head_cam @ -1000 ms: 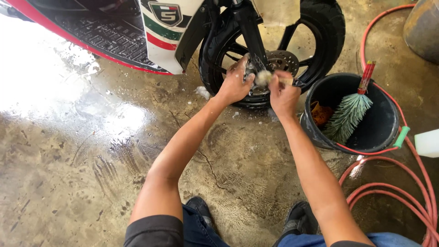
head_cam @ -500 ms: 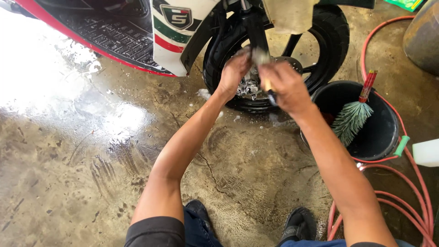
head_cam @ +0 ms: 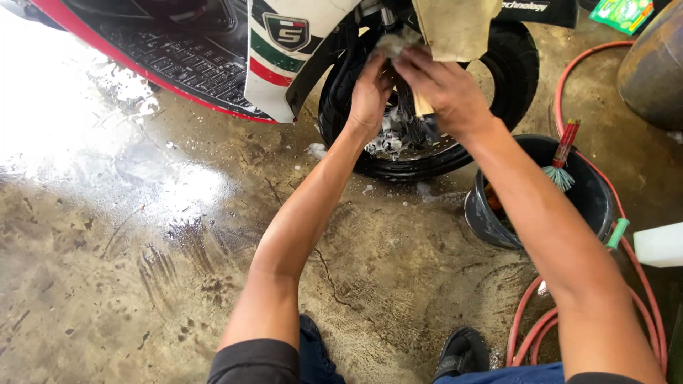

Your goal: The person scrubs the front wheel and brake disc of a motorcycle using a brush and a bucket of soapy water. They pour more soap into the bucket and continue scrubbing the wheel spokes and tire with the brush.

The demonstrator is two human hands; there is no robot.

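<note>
A wet, cracked concrete floor [head_cam: 142,270] is shown nearest, with a black bucket [head_cam: 594,195] holding a brush [head_cam: 563,160] and a red hose [head_cam: 640,284] at the right. Beyond, both hands are raised to the soapy front wheel [head_cam: 420,153] of a scooter [head_cam: 213,50]. The left hand [head_cam: 370,96] is pressed half-curled against the wheel; the right hand [head_cam: 441,89] is closed on a wooden-handled brush [head_cam: 422,107], bristles hidden.
</note>
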